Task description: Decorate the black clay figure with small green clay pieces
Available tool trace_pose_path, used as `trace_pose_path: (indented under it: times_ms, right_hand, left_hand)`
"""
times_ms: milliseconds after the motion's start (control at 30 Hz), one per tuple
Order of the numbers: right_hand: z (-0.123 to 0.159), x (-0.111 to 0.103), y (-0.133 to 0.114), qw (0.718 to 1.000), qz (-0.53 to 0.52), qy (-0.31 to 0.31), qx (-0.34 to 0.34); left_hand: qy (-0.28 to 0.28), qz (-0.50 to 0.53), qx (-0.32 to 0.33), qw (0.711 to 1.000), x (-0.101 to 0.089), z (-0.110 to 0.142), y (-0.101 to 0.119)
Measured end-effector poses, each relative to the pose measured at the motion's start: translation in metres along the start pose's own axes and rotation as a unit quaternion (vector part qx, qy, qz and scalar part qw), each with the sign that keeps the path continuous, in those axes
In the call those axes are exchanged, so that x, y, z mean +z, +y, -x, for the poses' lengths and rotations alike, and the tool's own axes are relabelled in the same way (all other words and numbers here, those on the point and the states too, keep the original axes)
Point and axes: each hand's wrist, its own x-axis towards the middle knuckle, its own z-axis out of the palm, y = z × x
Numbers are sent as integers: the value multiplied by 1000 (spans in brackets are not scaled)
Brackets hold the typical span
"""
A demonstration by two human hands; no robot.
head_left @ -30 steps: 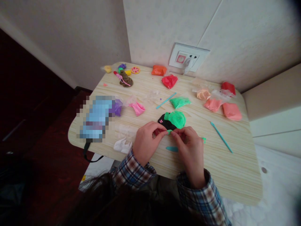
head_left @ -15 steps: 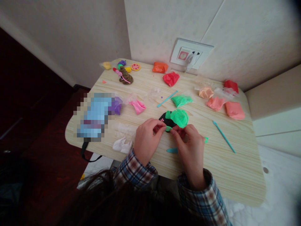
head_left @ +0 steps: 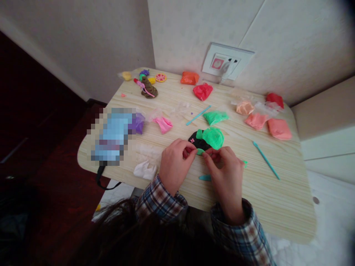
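Observation:
My left hand (head_left: pixel 174 165) and my right hand (head_left: pixel 225 171) meet at their fingertips, both pinched on a small piece of green clay (head_left: pixel 200 151). Just beyond the fingers lies a black clay shape (head_left: pixel 195 142) with a tiny pink flower, topped by a green clay disc (head_left: pixel 213 137). A short teal tool (head_left: pixel 204 177) lies on the table (head_left: pixel 277 199) under my right hand. A green scrap (head_left: pixel 244 163) shows beside my right hand.
Clay lumps in bags lie about: green (head_left: pixel 215 117), red (head_left: pixel 203 91), orange (head_left: pixel 189 78), pink (head_left: pixel 163 124), purple (head_left: pixel 138 123), salmon (head_left: pixel 279 128), white (head_left: pixel 145 170). Teal sticks (head_left: pixel 266 160) (head_left: pixel 198 115), a brown clay figure (head_left: pixel 149 89), a blurred blue item (head_left: pixel 112 136), a wall socket (head_left: pixel 226 65).
Both hands stay pinched on the green piece and barely move. The view has shifted slightly, so the table sits a little further right and higher.

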Motion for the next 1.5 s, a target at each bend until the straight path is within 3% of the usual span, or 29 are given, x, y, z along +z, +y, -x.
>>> trace_pose_path:
  times_ms: [700, 833, 1033, 1267, 1500]
  right_hand:
    - [0, 0, 2, 1000, 3, 16, 7]
    - [1, -1, 2, 999, 9, 34, -8]
    - [-1, -1, 1, 999, 26, 45, -4]
    - [-3, 1, 5, 999, 7, 38, 12]
    - [4, -9, 5, 995, 2, 78, -57]
  left_hand:
    - [9, -15, 13, 1000, 1, 2, 1]
    - [18, -24, 52, 998, 1, 6, -1]
    - [13, -124, 131, 984, 3, 12, -2]
    - [15, -161, 147, 976, 4, 14, -2]
    - [13, -131, 134, 982, 4, 14, -4]
